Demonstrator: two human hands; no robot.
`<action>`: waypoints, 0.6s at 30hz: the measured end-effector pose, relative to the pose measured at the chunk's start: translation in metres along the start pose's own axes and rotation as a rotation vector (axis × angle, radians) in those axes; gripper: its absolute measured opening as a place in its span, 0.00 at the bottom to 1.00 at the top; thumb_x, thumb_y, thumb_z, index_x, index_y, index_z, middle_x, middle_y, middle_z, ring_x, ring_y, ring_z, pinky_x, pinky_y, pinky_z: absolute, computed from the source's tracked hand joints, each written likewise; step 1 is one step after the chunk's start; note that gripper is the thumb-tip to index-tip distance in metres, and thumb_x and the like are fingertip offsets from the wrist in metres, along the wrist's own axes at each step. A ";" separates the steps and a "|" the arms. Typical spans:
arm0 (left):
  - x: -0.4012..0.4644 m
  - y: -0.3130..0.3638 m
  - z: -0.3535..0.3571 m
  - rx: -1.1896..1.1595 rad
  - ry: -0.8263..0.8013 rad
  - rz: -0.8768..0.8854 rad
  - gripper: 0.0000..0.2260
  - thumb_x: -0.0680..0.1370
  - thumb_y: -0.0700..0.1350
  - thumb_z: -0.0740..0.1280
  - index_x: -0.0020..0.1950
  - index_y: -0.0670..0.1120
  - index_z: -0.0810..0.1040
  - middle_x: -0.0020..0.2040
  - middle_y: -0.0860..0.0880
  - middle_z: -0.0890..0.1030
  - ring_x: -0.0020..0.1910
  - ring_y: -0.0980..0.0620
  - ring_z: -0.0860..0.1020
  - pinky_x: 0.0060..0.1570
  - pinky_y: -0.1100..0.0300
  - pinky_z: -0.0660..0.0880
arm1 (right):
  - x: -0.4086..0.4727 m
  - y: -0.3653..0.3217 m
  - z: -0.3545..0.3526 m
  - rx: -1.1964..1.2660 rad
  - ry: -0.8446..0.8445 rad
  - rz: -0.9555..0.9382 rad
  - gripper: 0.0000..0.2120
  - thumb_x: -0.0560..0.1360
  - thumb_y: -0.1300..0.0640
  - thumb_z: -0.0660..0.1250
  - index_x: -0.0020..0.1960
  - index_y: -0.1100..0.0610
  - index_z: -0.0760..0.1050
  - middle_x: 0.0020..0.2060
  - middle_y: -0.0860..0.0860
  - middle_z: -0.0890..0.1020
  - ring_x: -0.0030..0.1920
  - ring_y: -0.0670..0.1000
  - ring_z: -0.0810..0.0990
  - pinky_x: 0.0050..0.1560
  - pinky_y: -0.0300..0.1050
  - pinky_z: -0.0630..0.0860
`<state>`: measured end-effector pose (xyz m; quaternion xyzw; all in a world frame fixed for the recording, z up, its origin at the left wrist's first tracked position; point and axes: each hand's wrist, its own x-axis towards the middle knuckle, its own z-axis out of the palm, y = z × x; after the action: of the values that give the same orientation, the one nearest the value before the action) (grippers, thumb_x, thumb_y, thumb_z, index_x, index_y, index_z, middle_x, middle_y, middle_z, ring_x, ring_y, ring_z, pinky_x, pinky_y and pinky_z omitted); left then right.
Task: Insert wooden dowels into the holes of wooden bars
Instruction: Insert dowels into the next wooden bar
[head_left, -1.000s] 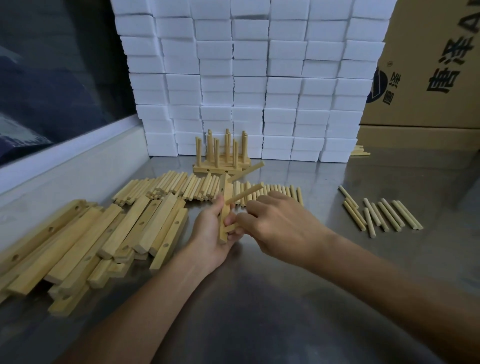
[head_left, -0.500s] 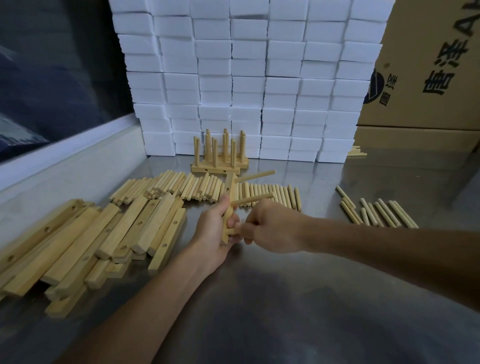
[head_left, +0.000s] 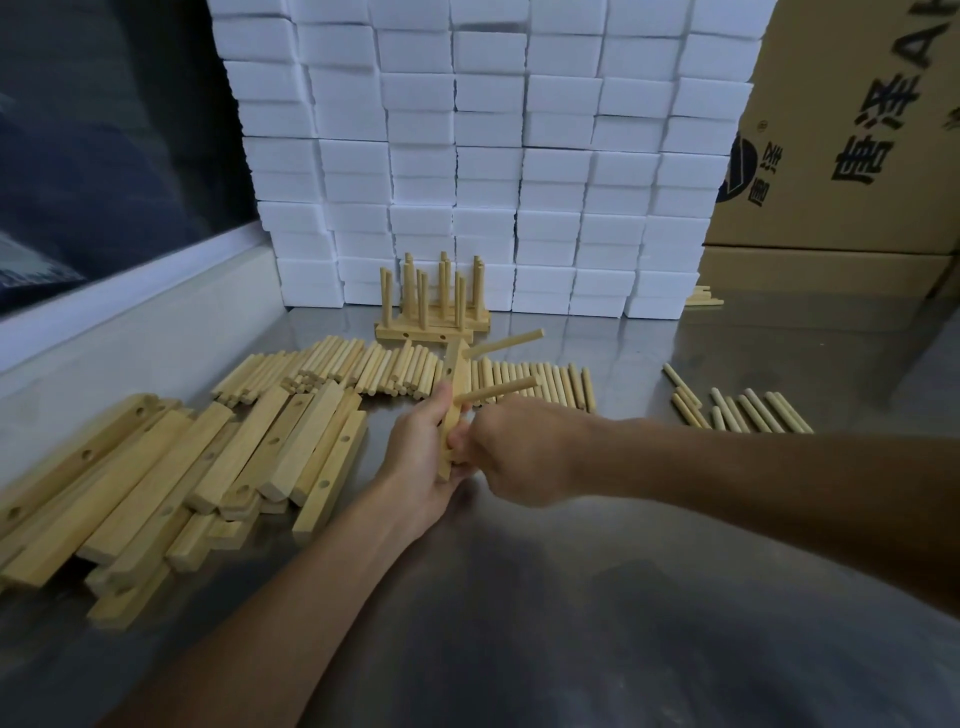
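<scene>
My left hand (head_left: 423, 452) grips a wooden bar (head_left: 457, 371) held nearly upright above the steel table (head_left: 597, 597). Two dowels stick out of the bar to the right: an upper dowel (head_left: 506, 343) and a lower dowel (head_left: 498, 389). My right hand (head_left: 519, 452) is curled against the bar's lower end; a third dowel in its fingers is hidden, so I cannot see it clearly. Loose dowels (head_left: 363, 371) lie in a row behind my hands. Bare bars with holes (head_left: 208, 467) are piled at the left.
Finished bars with upright dowels (head_left: 434, 306) stand at the back by a wall of white boxes (head_left: 483, 156). More dowels (head_left: 743, 410) lie at the right. A cardboard carton (head_left: 852, 130) stands at the back right. A raised ledge (head_left: 130, 332) runs along the left.
My right hand has closed into a fist and moved lower against the bar's bottom end. The bar has tilted slightly more upright, and the two inserted dowels now point more to the right.
</scene>
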<state>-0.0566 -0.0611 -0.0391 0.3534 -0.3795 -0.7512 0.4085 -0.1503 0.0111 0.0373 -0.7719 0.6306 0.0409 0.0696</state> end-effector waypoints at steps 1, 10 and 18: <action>0.000 0.000 0.000 0.007 -0.003 0.005 0.14 0.81 0.54 0.63 0.49 0.44 0.77 0.30 0.49 0.72 0.26 0.54 0.69 0.27 0.61 0.65 | 0.001 0.001 0.001 0.069 -0.022 0.041 0.14 0.82 0.59 0.56 0.38 0.56 0.68 0.33 0.50 0.71 0.34 0.49 0.72 0.35 0.40 0.69; -0.002 0.003 0.000 -0.151 -0.032 -0.029 0.18 0.83 0.53 0.59 0.62 0.40 0.75 0.45 0.42 0.74 0.39 0.47 0.70 0.38 0.57 0.65 | 0.006 0.007 -0.009 0.058 0.092 0.032 0.20 0.82 0.51 0.59 0.33 0.55 0.69 0.30 0.51 0.73 0.31 0.49 0.73 0.37 0.45 0.71; 0.001 0.002 -0.003 -0.132 -0.080 0.027 0.09 0.81 0.45 0.64 0.52 0.40 0.79 0.46 0.42 0.80 0.47 0.45 0.80 0.51 0.50 0.78 | -0.013 0.061 -0.029 0.549 0.175 0.285 0.17 0.70 0.46 0.76 0.35 0.60 0.80 0.26 0.51 0.80 0.28 0.48 0.75 0.33 0.41 0.72</action>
<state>-0.0542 -0.0635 -0.0389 0.2901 -0.3500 -0.7826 0.4253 -0.2139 0.0077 0.0642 -0.6287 0.7235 -0.1878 0.2144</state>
